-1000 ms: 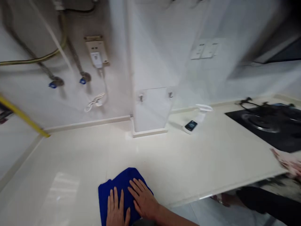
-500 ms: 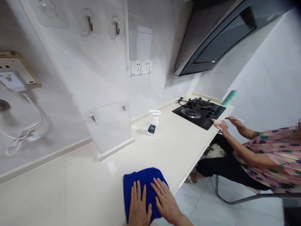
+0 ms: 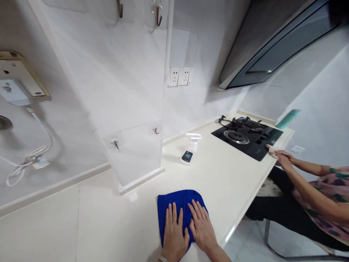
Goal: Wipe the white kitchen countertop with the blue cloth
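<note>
A blue cloth (image 3: 180, 198) lies spread on the white countertop (image 3: 120, 222) near its front edge. My left hand (image 3: 174, 233) rests flat on the cloth's left half, fingers stretched out and pointing away from me. Beside it, my right hand (image 3: 202, 229) presses flat on the right half with its fingers slightly apart. Neither hand grips anything; both palms face down and cover part of the cloth. Beyond the cloth, a white spray bottle (image 3: 191, 147) with a dark label stands on the counter.
A black gas hob (image 3: 248, 136) is set into the counter at the right, under a range hood (image 3: 278, 54). A seated person (image 3: 313, 189) holds a pale cloth (image 3: 272, 152) at the hob's edge. A wall pillar (image 3: 136, 145) juts over the counter.
The view has swung left, so most things sit further right. My hands remain flat on the blue cloth. The other person's two hands have come together at the hob's edge.
</note>
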Available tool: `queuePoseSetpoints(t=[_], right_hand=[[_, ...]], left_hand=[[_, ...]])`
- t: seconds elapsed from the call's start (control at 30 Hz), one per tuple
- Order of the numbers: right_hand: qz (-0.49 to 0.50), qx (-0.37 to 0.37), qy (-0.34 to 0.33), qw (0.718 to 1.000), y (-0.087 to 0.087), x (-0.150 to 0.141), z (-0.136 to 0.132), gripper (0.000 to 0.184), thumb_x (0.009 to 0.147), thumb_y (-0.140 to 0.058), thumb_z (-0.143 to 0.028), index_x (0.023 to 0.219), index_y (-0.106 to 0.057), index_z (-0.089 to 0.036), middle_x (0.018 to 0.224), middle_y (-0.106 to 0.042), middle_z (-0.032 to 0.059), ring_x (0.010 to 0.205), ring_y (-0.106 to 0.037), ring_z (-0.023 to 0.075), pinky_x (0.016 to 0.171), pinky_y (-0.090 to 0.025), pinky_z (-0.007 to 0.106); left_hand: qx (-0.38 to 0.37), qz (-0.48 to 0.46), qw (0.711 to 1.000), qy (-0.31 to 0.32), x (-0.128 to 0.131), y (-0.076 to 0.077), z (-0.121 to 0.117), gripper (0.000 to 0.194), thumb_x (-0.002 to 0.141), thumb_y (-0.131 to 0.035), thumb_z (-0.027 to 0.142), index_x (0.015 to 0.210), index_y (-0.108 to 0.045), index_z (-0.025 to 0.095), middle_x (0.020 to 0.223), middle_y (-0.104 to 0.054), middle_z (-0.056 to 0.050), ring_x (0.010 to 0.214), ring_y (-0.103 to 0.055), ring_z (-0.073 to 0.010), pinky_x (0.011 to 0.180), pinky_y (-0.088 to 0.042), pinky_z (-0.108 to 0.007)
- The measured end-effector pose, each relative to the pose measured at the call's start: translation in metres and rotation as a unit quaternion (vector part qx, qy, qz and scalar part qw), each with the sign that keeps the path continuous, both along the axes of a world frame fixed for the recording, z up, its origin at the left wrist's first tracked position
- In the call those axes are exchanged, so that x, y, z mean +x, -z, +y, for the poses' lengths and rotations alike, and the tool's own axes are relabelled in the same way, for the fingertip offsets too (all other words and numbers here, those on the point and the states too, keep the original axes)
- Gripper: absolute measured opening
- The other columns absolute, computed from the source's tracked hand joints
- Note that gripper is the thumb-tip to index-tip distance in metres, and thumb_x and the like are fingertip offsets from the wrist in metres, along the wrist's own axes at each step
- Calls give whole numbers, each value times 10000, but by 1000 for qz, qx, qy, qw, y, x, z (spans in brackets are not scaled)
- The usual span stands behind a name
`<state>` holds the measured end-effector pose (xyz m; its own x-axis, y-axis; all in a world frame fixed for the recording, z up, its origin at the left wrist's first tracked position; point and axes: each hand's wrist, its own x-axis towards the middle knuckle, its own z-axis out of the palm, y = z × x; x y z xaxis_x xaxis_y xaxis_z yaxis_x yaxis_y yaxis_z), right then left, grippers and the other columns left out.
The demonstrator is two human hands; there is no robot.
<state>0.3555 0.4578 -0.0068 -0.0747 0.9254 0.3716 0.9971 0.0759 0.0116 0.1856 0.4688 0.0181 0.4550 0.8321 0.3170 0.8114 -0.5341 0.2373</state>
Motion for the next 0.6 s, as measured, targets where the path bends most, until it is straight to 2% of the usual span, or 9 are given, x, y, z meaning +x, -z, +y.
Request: queuePoseSetpoints(t=[0.13, 0.27, 0.43, 0.6], right_hand=[[16, -7, 8, 1000, -4, 0, 39, 573, 925, -386, -209, 1496, -391, -158, 1613, -270, 74, 1499, -180, 260, 1184, -315, 486], [49, -67, 18, 996, -16, -1, 80, 607, 907, -403, -189, 1513, -367, -184, 1621, -246, 59, 1504, -165, 250, 1205, -288, 474], [132, -129, 22, 983, -35, -2, 124, 579, 975, -428, -363, 1527, -339, -214, 1630, -212, 58, 1512, -122, 258, 1243, -214, 488], [180, -149, 29, 972, -52, -6, 146, 597, 1011, -360, -437, 1539, -296, -164, 1632, -178, 105, 1512, -90, 284, 1249, -188, 530]], left_hand=[[13, 3, 1000, -14, 3, -1, 39, 733, 902, -492, 305, 1556, -169, 234, 1671, -146, -137, 1521, -193, -343, 1180, -388, -533], [35, 4, 999, -30, 9, -1, 81, 673, 902, -476, 256, 1537, -261, 195, 1639, -257, -174, 1512, -234, -337, 1174, -394, -525], [61, -10, 998, -22, 13, 3, 128, 597, 889, -469, 251, 1469, -412, 120, 1587, -335, -241, 1484, -291, -378, 1157, -388, -563], [52, -59, 997, -1, 10, 15, 165, 583, 882, -399, 322, 1403, -500, 80, 1553, -391, -245, 1476, -300, -395, 1148, -358, -607]])
